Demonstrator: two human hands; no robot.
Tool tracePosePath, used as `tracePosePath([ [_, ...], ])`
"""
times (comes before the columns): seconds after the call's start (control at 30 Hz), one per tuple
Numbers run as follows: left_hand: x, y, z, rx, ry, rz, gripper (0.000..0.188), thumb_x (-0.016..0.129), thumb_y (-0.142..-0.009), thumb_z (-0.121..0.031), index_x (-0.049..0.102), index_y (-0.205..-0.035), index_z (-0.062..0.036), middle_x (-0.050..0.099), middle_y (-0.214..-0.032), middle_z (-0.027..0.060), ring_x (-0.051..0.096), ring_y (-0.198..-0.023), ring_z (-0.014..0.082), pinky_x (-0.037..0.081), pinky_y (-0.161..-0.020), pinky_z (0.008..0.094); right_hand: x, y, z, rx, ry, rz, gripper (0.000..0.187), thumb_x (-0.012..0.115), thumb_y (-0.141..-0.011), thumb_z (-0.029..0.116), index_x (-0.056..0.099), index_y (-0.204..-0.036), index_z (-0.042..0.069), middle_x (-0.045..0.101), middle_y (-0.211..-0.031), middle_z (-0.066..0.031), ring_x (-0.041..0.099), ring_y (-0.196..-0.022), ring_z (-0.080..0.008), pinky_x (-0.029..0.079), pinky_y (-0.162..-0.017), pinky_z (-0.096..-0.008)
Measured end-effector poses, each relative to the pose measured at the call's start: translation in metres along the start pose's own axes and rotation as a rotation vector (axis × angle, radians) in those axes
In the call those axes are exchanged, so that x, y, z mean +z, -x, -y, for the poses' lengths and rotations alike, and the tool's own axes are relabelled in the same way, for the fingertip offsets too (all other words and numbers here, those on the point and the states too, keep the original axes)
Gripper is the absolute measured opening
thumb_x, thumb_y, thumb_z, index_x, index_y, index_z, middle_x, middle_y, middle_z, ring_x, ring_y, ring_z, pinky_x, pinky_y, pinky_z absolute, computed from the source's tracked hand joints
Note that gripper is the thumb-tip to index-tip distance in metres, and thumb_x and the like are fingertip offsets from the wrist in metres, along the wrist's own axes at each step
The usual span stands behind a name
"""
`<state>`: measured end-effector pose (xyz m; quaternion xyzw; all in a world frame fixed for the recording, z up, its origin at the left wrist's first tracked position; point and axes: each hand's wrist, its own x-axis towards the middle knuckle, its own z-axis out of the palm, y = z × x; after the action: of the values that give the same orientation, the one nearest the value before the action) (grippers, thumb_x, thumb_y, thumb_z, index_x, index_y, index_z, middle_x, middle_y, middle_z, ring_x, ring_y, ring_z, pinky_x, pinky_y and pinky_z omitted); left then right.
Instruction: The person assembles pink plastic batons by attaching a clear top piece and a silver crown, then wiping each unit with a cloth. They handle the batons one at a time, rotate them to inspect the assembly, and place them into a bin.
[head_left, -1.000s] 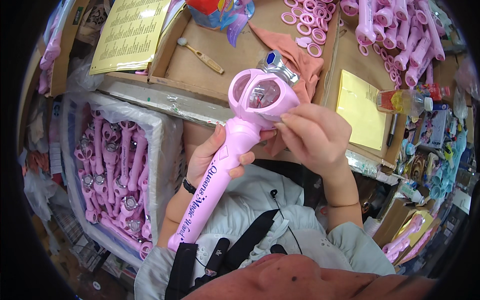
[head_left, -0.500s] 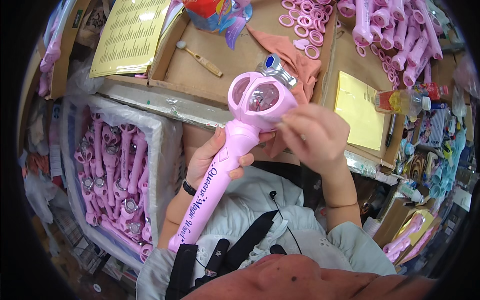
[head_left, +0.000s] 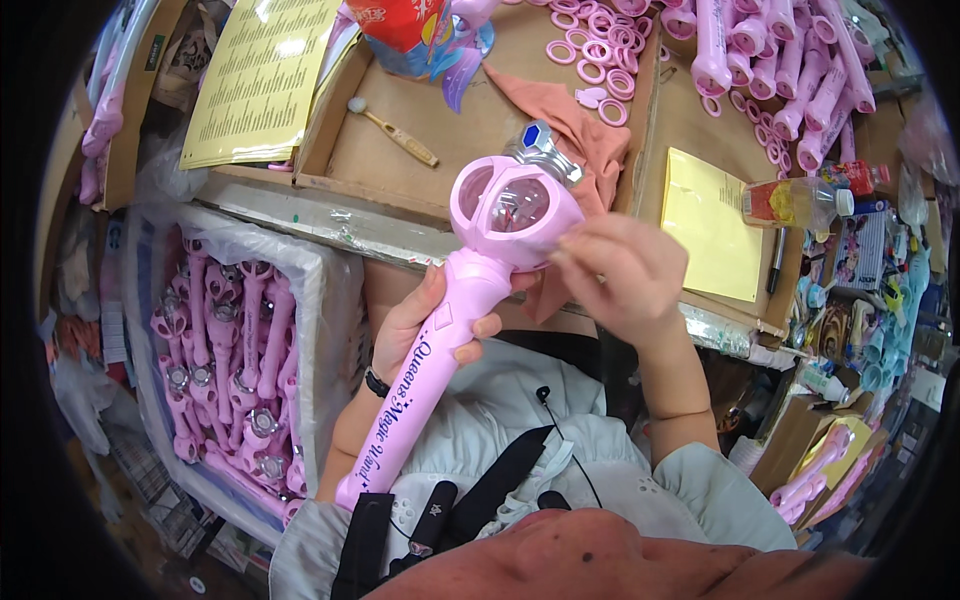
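Pink wand [head_left: 405,400]: it is in front of the person's tummy, tilted, with its fat end up near the table [head_left: 330,225] and its thin end down by the left sleeve [head_left: 318,520]
Left hand [head_left: 408,318]: wrapped round the wand below its fat end, thumb on one side and fingertips peeking out on the other, so it has a good hold
Left wrist: wears a black band [head_left: 376,382]
Right hand [head_left: 630,275]: fingers bent, tips close together right by the side of the fat end; it is blurry, so I cannot tell if it touches the wand or holds something tiny
Wand's fat end [head_left: 545,235]: round and pink, with see-through windows
Wand's top [head_left: 560,167]: silver, with a blue gem [head_left: 536,135]
Orange cloth [head_left: 600,150]: crumpled behind the wand, in a cardboard tray [head_left: 470,125]
Brush [head_left: 398,138]: lies in the same tray, left of the cloth
Pink rings [head_left: 600,50]: a heap at the tray's far right corner
Yellow sheet [head_left: 705,230]: lies right of the right hand, with a bottle [head_left: 785,203] on its side nearby
Crate [head_left: 330,330]: on the left, full of more pink wands [head_left: 250,340]
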<state>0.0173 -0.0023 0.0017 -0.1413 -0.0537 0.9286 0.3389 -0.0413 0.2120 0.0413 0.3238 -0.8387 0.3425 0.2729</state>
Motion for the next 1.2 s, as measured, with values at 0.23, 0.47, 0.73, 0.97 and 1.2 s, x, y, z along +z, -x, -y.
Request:
tracePosePath([
  [0.23, 0.002, 0.0, -0.001, -0.023, 0.012, -0.045, 0.058, 0.042, -0.097, -0.034, 0.019, -0.142, -0.0068, 0.032, -0.137, 0.0265, 0.053, -0.082, 0.0237, 0.055, -0.06, 0.0321, -0.003, 0.0, -0.001, -0.061, 0.033, 0.035, 0.024, 0.076, -0.063, 0.004, 0.064, -0.083, 0.006, 0.064, -0.078, -0.0068, 0.062, -0.063, -0.0221, 0.05, -0.053, -0.0299],
  [0.47, 0.0, -0.001, -0.001, -0.012, -0.039, -0.011, 0.057, 0.042, -0.097, -0.033, 0.019, -0.142, -0.0077, 0.033, -0.136, 0.0265, 0.054, -0.083, 0.024, 0.056, -0.06, 0.0324, -0.002, -0.001, -0.013, -0.143, -0.033, 0.052, 0.02, 0.074, -0.063, 0.011, 0.063, -0.08, 0.007, 0.063, -0.077, -0.0052, 0.061, -0.06, -0.0206, 0.048, -0.05, -0.0299],
  [0.73, 0.002, 0.0, 0.0, -0.001, -0.039, -0.02, 0.055, 0.041, -0.098, -0.033, 0.019, -0.142, -0.008, 0.032, -0.136, 0.0269, 0.053, -0.083, 0.0237, 0.055, -0.06, 0.0315, -0.002, 0.003, -0.018, -0.133, 0.006, 0.042, 0.023, 0.072, -0.063, 0.014, 0.064, -0.083, 0.007, 0.063, -0.079, -0.0057, 0.063, -0.064, -0.0192, 0.048, -0.05, -0.0296],
  [0.97, 0.002, 0.001, 0.0, -0.016, -0.02, -0.041, 0.054, 0.041, -0.098, -0.033, 0.022, -0.141, -0.0075, 0.033, -0.136, 0.0269, 0.053, -0.084, 0.0241, 0.055, -0.061, 0.0323, -0.003, -0.001, -0.014, -0.167, 0.04, 0.002, 0.025, 0.069, -0.062, 0.014, 0.063, -0.085, 0.006, 0.062, -0.079, -0.0052, 0.061, -0.061, -0.0179, 0.047, -0.05, -0.028],
  [1.2, 0.002, 0.002, 0.0, -0.019, -0.011, -0.051, 0.053, 0.041, -0.098, -0.032, 0.022, -0.141, -0.0075, 0.033, -0.136, 0.0272, 0.053, -0.084, 0.0244, 0.055, -0.061, 0.0331, -0.005, -0.003, -0.009, -0.148, 0.047, 0.037, 0.022, 0.075, -0.065, 0.009, 0.063, -0.082, 0.006, 0.063, -0.076, -0.0061, 0.061, -0.059, -0.0204, 0.048, -0.049, -0.0283],
])
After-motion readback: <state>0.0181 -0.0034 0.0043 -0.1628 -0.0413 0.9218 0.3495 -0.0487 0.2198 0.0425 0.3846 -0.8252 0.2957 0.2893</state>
